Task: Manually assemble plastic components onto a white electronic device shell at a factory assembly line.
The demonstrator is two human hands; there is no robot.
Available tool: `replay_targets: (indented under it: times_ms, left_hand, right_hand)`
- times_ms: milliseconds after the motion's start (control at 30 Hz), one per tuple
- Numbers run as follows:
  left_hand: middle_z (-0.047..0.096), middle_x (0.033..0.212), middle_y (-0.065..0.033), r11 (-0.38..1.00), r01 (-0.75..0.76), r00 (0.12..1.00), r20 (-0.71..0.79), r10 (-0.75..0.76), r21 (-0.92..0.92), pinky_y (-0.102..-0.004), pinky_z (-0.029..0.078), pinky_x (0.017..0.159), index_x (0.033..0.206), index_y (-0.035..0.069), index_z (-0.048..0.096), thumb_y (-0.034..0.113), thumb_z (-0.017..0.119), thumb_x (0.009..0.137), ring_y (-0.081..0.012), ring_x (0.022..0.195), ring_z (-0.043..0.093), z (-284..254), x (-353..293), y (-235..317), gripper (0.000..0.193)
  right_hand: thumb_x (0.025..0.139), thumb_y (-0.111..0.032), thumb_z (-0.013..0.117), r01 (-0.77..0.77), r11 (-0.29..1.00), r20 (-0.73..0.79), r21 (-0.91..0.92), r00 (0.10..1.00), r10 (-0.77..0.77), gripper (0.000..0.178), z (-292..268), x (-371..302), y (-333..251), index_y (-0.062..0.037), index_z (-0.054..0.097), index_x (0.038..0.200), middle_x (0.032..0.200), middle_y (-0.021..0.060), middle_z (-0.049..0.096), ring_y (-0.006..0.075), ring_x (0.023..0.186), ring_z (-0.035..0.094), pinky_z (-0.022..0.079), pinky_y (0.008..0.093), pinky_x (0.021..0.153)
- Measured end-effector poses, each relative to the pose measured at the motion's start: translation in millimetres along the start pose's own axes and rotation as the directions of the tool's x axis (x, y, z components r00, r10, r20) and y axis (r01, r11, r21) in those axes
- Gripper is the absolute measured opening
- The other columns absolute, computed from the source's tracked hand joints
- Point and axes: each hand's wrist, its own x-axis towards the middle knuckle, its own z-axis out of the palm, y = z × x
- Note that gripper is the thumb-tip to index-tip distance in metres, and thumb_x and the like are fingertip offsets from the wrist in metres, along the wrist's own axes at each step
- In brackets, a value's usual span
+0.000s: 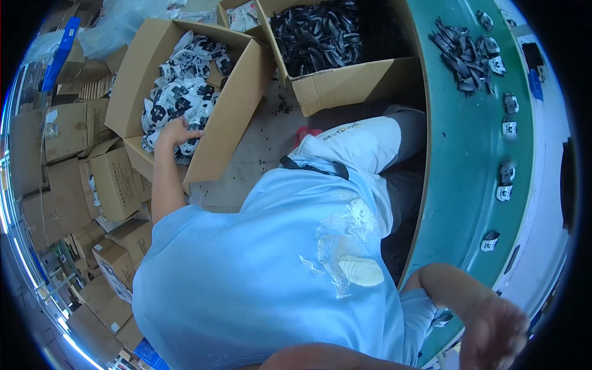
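My left hand (176, 131) reaches down into an open cardboard box (231, 114) at the left. Its thumb stands out to the right, and the other fingertips rest among the white and black small parts (182, 98) heaped there, partly hidden. I see nothing plainly held in it. Off at the lower right, over the edge of the green bench, my right hand (495, 333) is raised and smeared by motion, so its fingers do not show clearly. The nearest things to it are small black-and-white pieces such as the one (490, 241) on the bench.
A second cardboard box (354, 83) holds many black curved pieces (317, 37). On the green bench (459, 166) lie a pile of black strips (462, 58) and a row of several small pieces. Stacked cartons (114, 185) fill the left side. Black bits litter the floor (243, 166).
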Motion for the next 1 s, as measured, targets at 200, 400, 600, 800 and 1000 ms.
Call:
replay_targets:
  times_ms: [200,400,600,800,1000]
  left_hand:
    - [0.073,0.1,-0.0217,0.983,-0.178,0.824,-0.552,0.127,-0.041,-0.0453,0.053,0.087,0.094,0.002,0.074,0.06,0.082,0.074,-0.0363,0.096,0.069,-4.3,14.2,1.7,0.062]
    - [0.073,0.097,-0.0189,0.991,0.112,0.756,-0.641,-0.133,-0.073,-0.0446,0.053,0.087,0.094,0.004,0.076,0.055,0.079,0.081,-0.0346,0.098,0.068,-12.8,-2.1,-55.4,0.053]
    - [0.073,0.102,-0.0211,0.935,-0.262,0.882,-0.452,0.132,-0.238,-0.0429,0.054,0.085,0.1,0.001,0.075,0.046,0.073,0.089,-0.0318,0.094,0.071,-3.5,74.1,72.8,0.046]
    - [0.072,0.115,-0.0218,0.811,-0.542,0.838,-0.064,0.542,-0.223,-0.0408,0.053,0.09,0.119,-0.001,0.069,0.042,0.071,0.092,-0.0299,0.105,0.07,89.4,242.5,239.4,0.051]
    - [0.072,0.116,-0.0216,0.367,-0.856,0.246,0.338,0.909,-0.363,-0.0408,0.053,0.091,0.12,-0.002,0.068,0.041,0.071,0.091,-0.0298,0.106,0.07,257.2,90.7,574.4,0.052]
  right_hand:
    - [0.104,-0.051,0.048,-0.357,0.923,0.059,0.144,0.934,0.352,0.047,-12.2,-57.7,1.1,-0.015,0.066,0.129,0.113,0.0103,0.064,0.0242,0.098,0.052,0.038,0.0419,0.079]
    - [0.104,-0.048,0.048,-0.475,0.847,0.071,0.236,0.878,0.473,0.046,14.7,-82.9,17.2,-0.0114,0.067,0.126,0.1,0.0077,0.062,0.0246,0.087,0.043,0.032,0.0405,0.074]
    - [0.102,-0.042,0.052,-0.526,0.827,0.064,0.196,0.849,0.525,0.038,29.0,-97.2,9.7,-0.0079,0.067,0.112,0.087,0.0068,0.058,0.0234,0.078,0.045,0.035,0.038,0.066]
    - [0.088,-0.016,0.068,-0.682,0.718,-0.077,-0.14,0.73,0.679,0.019,42.6,-102.7,-27.1,0.0026,0.068,0.084,0.074,0.0124,0.063,0.0242,0.063,0.055,0.041,0.0369,0.057]
    - [0.093,-0.01,0.066,-0.941,0.188,-0.54,-0.28,0.316,0.78,0.013,7.1,-144.1,-106.8,0.0013,0.071,0.09,0.082,0.0111,0.07,0.0169,0.074,0.063,0.047,0.0291,0.065]
